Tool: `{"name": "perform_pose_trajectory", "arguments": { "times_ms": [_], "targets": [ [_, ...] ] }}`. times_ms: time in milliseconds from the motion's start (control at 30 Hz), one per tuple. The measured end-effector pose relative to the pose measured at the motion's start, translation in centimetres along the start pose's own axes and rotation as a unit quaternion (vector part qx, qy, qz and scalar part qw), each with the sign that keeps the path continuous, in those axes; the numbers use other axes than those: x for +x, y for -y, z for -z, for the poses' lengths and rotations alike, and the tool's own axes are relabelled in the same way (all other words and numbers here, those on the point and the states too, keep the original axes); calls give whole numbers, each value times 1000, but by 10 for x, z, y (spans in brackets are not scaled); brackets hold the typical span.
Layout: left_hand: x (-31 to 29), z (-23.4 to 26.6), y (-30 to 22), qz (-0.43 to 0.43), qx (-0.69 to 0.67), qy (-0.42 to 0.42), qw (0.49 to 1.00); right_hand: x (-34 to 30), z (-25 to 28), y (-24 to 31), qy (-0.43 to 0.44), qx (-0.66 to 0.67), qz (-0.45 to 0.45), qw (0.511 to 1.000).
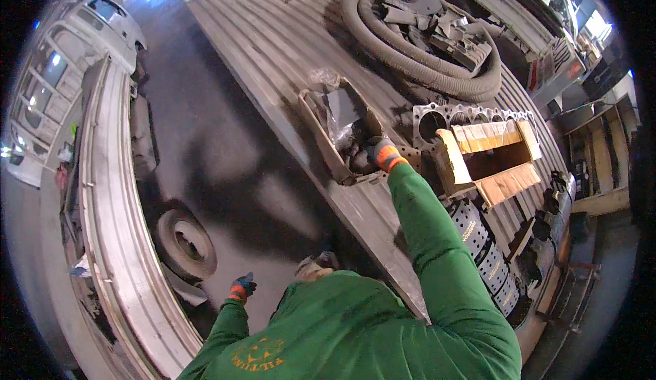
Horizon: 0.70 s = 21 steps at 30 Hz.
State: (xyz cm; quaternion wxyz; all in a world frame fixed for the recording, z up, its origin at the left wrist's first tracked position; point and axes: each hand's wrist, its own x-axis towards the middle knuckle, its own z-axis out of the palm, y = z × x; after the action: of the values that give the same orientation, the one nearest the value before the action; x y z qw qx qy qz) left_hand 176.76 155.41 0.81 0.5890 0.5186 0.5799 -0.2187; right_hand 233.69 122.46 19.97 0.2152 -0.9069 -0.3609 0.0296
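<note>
1. Your right hand (381,153), in a dark glove with an orange cuff, reaches out at the end of a green sleeve into a shallow wooden tray (316,128) on the ribbed metal flatbed (273,31); the fingers sit among dark metal parts (355,156) at the tray's near end; whether they are closed on one you cannot tell.
2. The tray lies close to the flatbed's left edge, tilted along it; crumpled plastic wrapping (338,110) fills its far half.
3. Your left hand (242,287), gloved the same way, hangs low off the flatbed over the dark floor, well apart from the right; it looks loosely curled and holds nothing visible.
4. Just right of your right hand stands an open wooden box (488,154); a grey cylinder head gasket (437,117) lies behind it.
5. A thick coiled hose (417,59) rests further along the flatbed, ringed around dark scrap parts.
6. A tyre (184,243) lies on the floor near your left hand.
</note>
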Motion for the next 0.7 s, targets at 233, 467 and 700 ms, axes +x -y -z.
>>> {"name": "perform_pose_trajectory", "arguments": {
  "times_ms": [233,467,700],
  "targets": [
    [1,-21,-50,-59,-7,57,997,3,-28,-4,-146,161,-229,949],
    [69,-75,-92,-23,230,112,966,-226,14,50,-191,332,-296,875],
    [-125,-225,-206,-331,494,426,682,-501,26,118,203,354,-474,781]
  ]
}}
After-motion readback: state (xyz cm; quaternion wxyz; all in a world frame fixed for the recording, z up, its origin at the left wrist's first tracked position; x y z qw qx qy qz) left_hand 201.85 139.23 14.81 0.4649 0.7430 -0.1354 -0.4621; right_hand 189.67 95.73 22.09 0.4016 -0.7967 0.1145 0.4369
